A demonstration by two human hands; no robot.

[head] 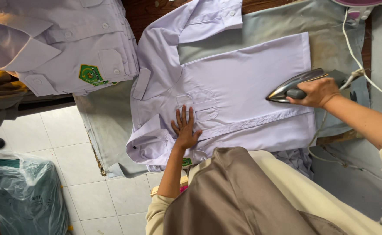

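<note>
Cloth-covered ironing table [108,126] under spread white shirt [243,87], folded shirts [69,39].

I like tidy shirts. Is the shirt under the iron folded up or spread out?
Spread out. The white shirt lies flat, the left hand pressing it and the right hand holding the iron.

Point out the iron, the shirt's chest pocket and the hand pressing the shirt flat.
iron [292,84], head view, on its shiny metal body.
chest pocket [202,105], head view, on its flap.
left hand [185,130], head view, on the back of the hand.
</note>
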